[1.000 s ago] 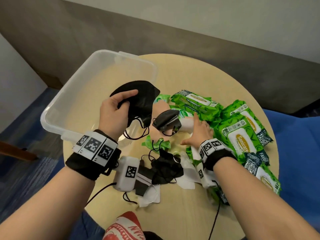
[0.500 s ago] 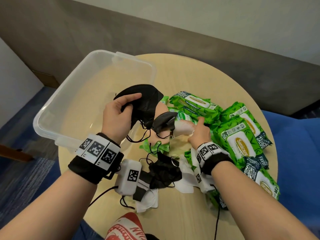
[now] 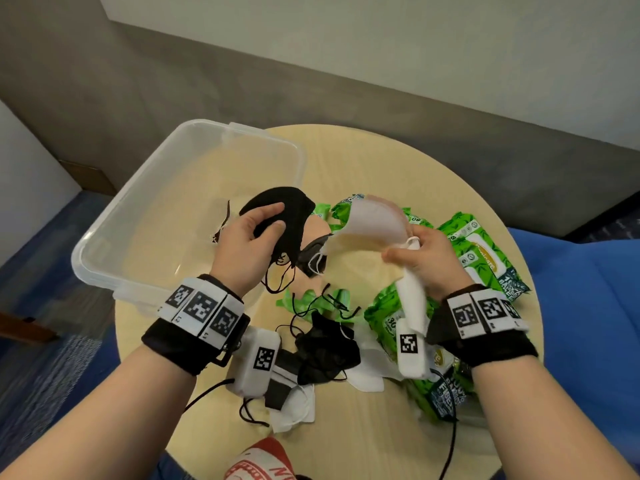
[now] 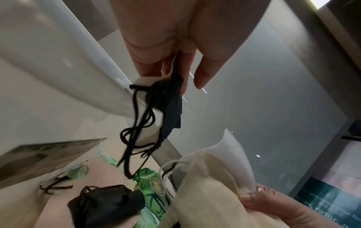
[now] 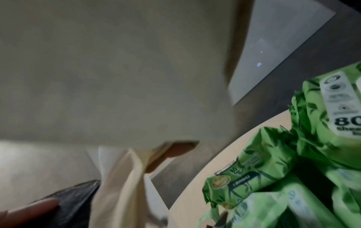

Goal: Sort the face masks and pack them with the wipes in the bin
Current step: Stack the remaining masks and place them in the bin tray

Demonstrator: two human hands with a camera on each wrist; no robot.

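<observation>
Head view: the left hand point(image 3: 247, 249) grips a black mask point(image 3: 291, 216), thumb and fingers curled round the fabric, above the near right corner of the clear bin point(image 3: 145, 216). The ear loops hang below the hand. The right hand point(image 3: 427, 261) pinches a white mask point(image 3: 372, 225) at its right end and holds it raised above the green wipe packs point(image 3: 485, 251). The bin sits on the left part of the round worktop point(image 3: 381, 157); the wipe packs lie on the right part. Loose black and white masks point(image 3: 325, 351) lie on the near middle of the worktop, between the two wrists.

Left wrist view: the left hand point(image 4: 175, 46) has its fingers point(image 4: 205, 72) curled round the black mask point(image 4: 168, 98), whose loops dangle free. The white mask point(image 4: 210, 185) is at lower right, pinched by the right hand point(image 4: 277, 206). A further black mask point(image 4: 105, 205) rests on the worktop beside a wipe pack point(image 4: 150, 182).

Right wrist view: the white mask point(image 5: 117, 77) fills most of the frame and is blurred; the grip of the right-hand fingers cannot be read here. Wipe packs point(image 5: 273, 169) lie at right on the worktop point(image 5: 224, 154).
</observation>
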